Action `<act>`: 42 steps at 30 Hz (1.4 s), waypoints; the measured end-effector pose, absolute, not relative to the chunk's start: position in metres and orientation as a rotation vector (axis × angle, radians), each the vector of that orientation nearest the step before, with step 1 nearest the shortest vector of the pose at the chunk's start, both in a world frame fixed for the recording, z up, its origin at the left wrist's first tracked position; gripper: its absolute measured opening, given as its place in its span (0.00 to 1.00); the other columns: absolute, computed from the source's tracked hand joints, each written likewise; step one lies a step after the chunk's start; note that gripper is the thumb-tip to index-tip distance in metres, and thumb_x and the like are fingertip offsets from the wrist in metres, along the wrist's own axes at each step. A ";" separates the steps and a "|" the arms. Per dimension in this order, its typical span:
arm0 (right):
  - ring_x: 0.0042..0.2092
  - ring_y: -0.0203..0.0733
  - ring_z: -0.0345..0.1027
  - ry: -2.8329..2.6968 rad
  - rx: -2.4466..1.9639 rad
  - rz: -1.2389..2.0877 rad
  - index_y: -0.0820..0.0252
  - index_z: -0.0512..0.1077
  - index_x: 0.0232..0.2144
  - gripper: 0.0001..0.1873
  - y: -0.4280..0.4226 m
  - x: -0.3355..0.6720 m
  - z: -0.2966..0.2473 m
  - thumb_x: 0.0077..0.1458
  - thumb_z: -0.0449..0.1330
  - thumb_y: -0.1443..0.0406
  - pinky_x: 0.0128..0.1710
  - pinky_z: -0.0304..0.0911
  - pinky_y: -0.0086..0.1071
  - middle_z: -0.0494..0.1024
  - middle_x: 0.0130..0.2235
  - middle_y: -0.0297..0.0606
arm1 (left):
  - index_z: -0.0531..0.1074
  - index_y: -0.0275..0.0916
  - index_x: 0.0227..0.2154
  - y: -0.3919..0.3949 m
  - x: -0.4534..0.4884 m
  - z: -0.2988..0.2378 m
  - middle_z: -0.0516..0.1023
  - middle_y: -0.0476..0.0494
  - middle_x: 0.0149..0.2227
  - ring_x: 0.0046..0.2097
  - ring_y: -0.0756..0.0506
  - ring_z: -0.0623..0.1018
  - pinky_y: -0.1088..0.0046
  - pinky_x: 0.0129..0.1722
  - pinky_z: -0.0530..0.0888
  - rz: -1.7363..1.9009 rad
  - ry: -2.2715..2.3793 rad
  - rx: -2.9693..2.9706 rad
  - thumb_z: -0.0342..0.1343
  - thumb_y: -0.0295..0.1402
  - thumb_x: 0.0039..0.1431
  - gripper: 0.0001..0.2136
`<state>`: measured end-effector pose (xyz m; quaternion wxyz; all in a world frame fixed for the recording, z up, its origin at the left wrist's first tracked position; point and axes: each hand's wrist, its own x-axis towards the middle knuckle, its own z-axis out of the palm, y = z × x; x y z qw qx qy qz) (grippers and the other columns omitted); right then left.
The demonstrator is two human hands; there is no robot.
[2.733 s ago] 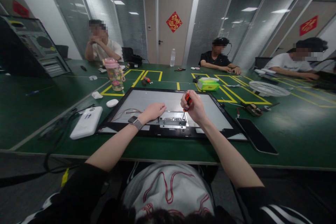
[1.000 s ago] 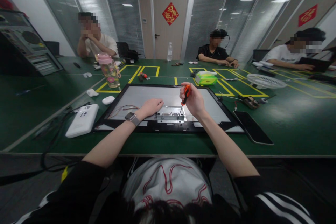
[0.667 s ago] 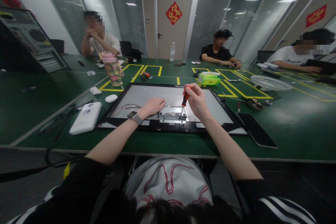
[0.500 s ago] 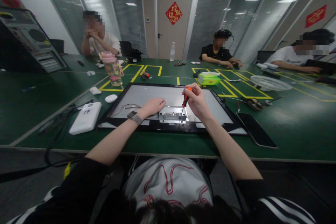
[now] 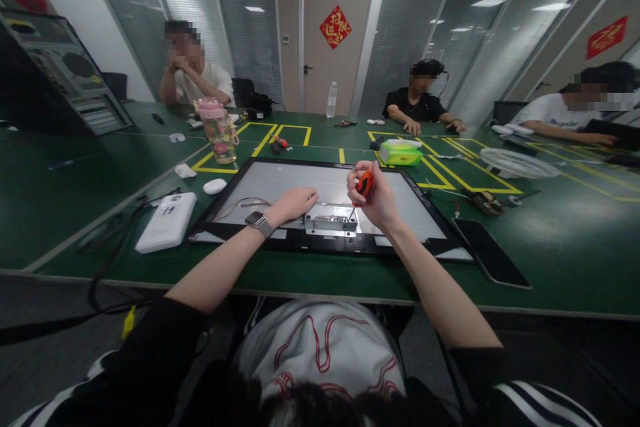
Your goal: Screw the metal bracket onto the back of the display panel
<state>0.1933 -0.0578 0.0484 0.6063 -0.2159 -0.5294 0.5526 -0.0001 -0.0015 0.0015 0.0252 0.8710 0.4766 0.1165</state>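
A black-framed flat panel (image 5: 260,177) lies face down on the green table (image 5: 550,233), with a small metal bracket (image 5: 327,217) near its front edge. My right hand (image 5: 375,197) is closed round a red-handled screwdriver (image 5: 365,183), whose tip rests on the bracket's right end. My left hand (image 5: 293,203), a watch on its wrist, lies on the panel with the fingers loosely curled, touching the bracket's left end. Thin coloured wires (image 5: 240,203) run over the panel left of that hand.
A white box (image 5: 167,221) and a white mouse (image 5: 215,185) lie left of the panel, a black phone (image 5: 490,252) to its right. Farther back stand a pink-lidded bottle (image 5: 219,140), a green tissue pack (image 5: 399,153) and a white fan (image 5: 517,162). Three people sit across the table.
The screwdriver's handle has tipped from near upright towards the right, and my right hand has closed lower round it. My left hand has stayed on the panel.
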 end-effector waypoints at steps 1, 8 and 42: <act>0.15 0.27 0.42 -1.220 -0.493 1.271 0.54 0.62 0.29 0.19 -0.058 0.193 0.048 0.52 0.58 0.46 0.17 0.37 0.27 0.65 0.22 0.25 | 0.73 0.37 0.35 -0.001 0.000 0.001 0.78 0.39 0.36 0.37 0.43 0.76 0.71 0.35 0.67 0.358 1.476 2.697 0.39 0.39 0.67 0.18; 0.18 0.28 0.51 -1.221 -0.498 1.285 0.57 0.65 0.25 0.22 -0.057 0.194 0.047 0.52 0.58 0.45 0.17 0.42 0.27 0.65 0.24 0.29 | 0.73 0.37 0.35 -0.001 0.000 0.001 0.78 0.39 0.36 0.36 0.43 0.75 0.70 0.35 0.67 0.359 1.470 2.700 0.39 0.39 0.67 0.18; 0.22 0.30 0.61 -1.174 -0.477 1.263 0.60 0.71 0.26 0.21 -0.055 0.192 0.043 0.53 0.60 0.48 0.20 0.52 0.26 0.69 0.23 0.31 | 0.73 0.37 0.35 -0.003 0.001 0.004 0.79 0.39 0.36 0.36 0.42 0.76 0.70 0.34 0.66 0.320 1.502 2.701 0.40 0.38 0.67 0.17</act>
